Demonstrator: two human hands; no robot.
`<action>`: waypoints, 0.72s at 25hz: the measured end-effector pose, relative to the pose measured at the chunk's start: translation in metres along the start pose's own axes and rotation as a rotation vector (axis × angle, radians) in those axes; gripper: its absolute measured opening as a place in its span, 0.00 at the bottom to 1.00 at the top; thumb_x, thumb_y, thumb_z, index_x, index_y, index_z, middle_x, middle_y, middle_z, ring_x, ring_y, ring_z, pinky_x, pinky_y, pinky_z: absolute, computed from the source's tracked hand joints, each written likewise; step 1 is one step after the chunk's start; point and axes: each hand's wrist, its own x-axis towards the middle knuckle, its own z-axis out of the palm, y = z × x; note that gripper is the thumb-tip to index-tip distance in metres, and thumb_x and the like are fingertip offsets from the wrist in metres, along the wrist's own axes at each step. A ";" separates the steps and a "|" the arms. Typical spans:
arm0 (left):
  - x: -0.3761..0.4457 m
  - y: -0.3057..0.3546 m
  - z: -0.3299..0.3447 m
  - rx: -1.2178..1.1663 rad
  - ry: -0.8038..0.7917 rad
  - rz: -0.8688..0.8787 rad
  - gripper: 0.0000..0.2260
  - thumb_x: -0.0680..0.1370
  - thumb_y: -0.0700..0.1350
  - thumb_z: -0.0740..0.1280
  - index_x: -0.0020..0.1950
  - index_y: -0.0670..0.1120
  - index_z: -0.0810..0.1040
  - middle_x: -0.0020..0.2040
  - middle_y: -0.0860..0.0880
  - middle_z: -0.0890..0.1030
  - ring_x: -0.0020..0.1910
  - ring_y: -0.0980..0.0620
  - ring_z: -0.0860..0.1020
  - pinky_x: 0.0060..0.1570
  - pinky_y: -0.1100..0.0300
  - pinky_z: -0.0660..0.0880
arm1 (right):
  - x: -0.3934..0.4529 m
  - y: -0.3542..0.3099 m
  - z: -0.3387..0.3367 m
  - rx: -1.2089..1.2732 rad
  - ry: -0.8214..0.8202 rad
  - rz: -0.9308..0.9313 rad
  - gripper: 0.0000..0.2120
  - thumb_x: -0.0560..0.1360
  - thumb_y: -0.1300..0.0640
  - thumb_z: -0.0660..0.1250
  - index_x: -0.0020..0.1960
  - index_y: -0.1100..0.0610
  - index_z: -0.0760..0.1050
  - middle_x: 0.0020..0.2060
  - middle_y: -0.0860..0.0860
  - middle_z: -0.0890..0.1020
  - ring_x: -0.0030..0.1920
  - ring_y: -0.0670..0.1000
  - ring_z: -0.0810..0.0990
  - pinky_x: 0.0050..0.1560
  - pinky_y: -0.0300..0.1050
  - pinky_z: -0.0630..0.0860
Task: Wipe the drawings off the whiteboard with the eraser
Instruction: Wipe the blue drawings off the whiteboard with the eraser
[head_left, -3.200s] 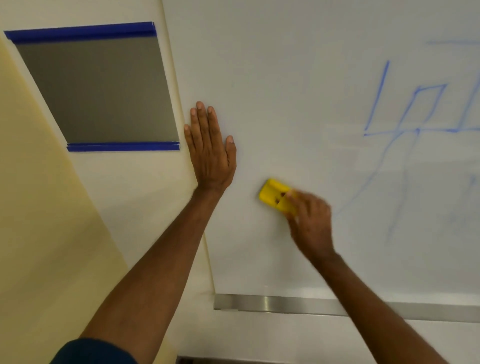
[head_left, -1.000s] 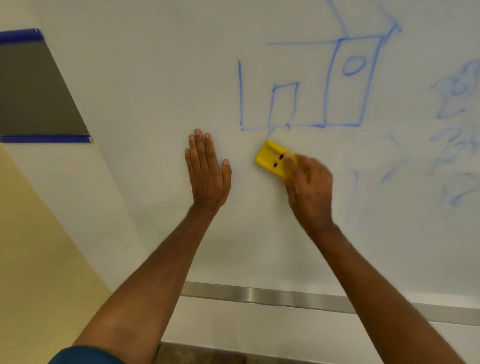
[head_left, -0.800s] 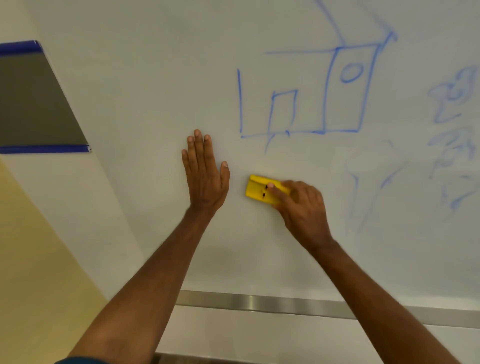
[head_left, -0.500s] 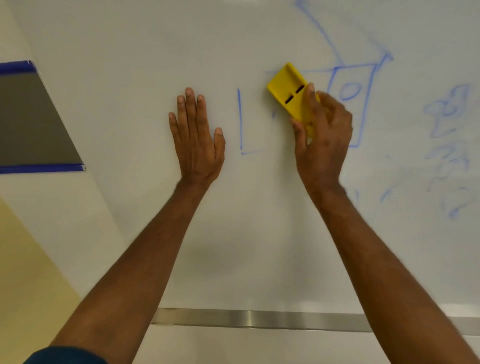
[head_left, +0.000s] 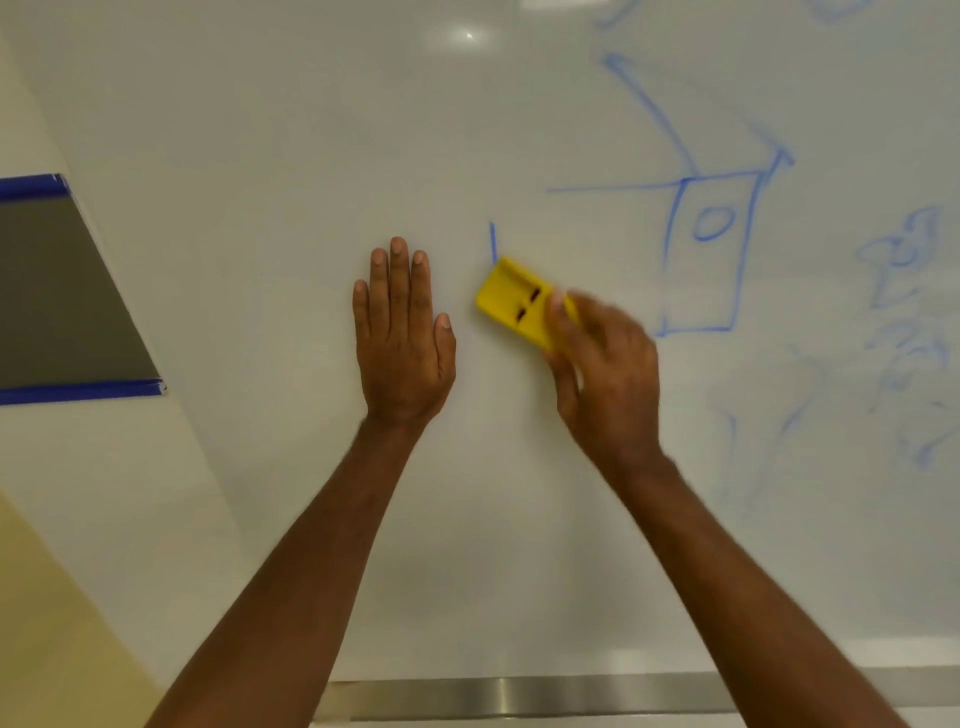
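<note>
The whiteboard (head_left: 311, 130) fills most of the view. My right hand (head_left: 605, 374) grips a yellow eraser (head_left: 511, 299) and presses it on the board, just below a short blue stroke (head_left: 492, 241). To the right stands a blue house drawing (head_left: 706, 249) with a rectangle and a small oval. Smeared blue marks (head_left: 904, 322) lie at the far right. My left hand (head_left: 402, 338) presses flat on the board with straight fingers, left of the eraser.
A metal tray rail (head_left: 519, 696) runs along the board's bottom edge. On the wall to the left hangs a grey panel (head_left: 57, 301) with blue strips above and below it. A yellow wall area (head_left: 52, 623) shows at lower left.
My right hand has swept the eraser down and left from the house's upper part. The left part of the house outline is gone, apart from one short stroke. My left hand stays put.
</note>
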 end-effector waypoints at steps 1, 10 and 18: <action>0.000 0.000 0.001 0.000 0.004 0.000 0.27 0.86 0.47 0.55 0.84 0.39 0.57 0.84 0.37 0.59 0.84 0.38 0.56 0.84 0.43 0.50 | 0.030 0.000 0.000 0.008 0.058 0.043 0.22 0.83 0.53 0.66 0.76 0.53 0.71 0.70 0.56 0.77 0.65 0.61 0.77 0.64 0.55 0.73; -0.002 -0.002 0.002 -0.048 0.009 0.008 0.25 0.87 0.47 0.51 0.84 0.40 0.56 0.84 0.38 0.59 0.84 0.38 0.56 0.84 0.44 0.49 | -0.047 -0.030 0.014 0.000 -0.042 0.020 0.23 0.82 0.53 0.69 0.75 0.56 0.73 0.68 0.59 0.78 0.62 0.63 0.80 0.60 0.57 0.77; -0.004 -0.001 0.003 -0.073 0.002 -0.004 0.25 0.87 0.46 0.51 0.84 0.40 0.56 0.84 0.38 0.59 0.84 0.38 0.56 0.84 0.43 0.49 | 0.068 0.000 0.002 -0.032 0.151 0.146 0.26 0.81 0.50 0.68 0.77 0.52 0.69 0.67 0.57 0.77 0.62 0.58 0.76 0.59 0.53 0.74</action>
